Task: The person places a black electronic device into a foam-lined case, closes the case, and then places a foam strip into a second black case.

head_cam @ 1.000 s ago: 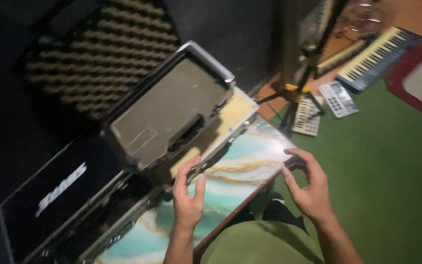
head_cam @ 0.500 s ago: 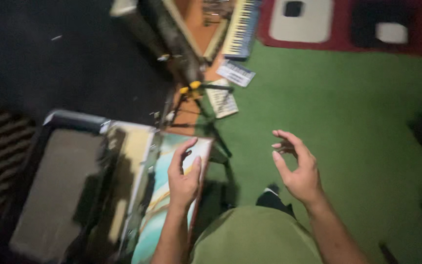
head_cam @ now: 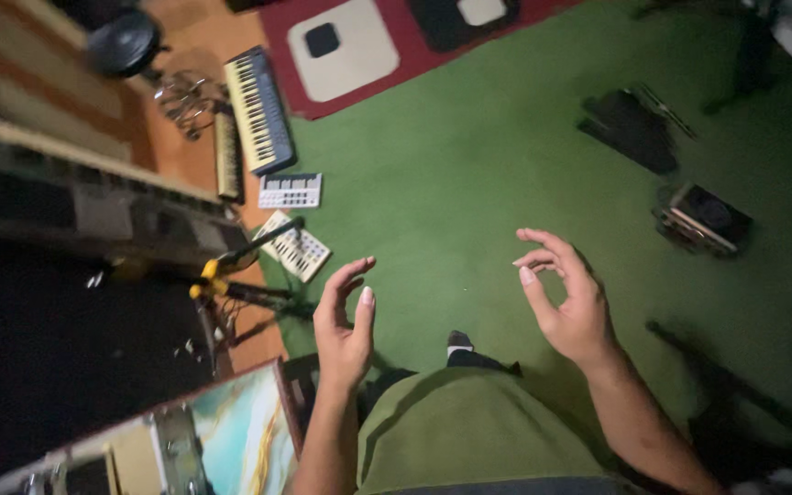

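Observation:
My left hand [head_cam: 344,321] hangs in the air above the green carpet [head_cam: 469,174], fingers apart, holding nothing. My right hand [head_cam: 566,298] is also raised and empty, its fingers loosely curled and spread. A marbled teal-and-white board [head_cam: 236,435] with a red edge lies at the lower left, a little below and left of my left hand, not touched by it. A grey case [head_cam: 130,458] lies beside the board at the bottom left corner. My green shirt fills the bottom middle.
A small keyboard [head_cam: 258,110], two white pad controllers [head_cam: 291,191], a stand with yellow joints [head_cam: 222,275] and a long keyboard [head_cam: 93,197] lie at the left. A red rug with a white pad [head_cam: 346,50] lies at the top. Black gear [head_cam: 703,215] sits at the right.
My view has swung away from the case to the carpet. My left hand has come off the marbled board and both hands now hover empty in the air.

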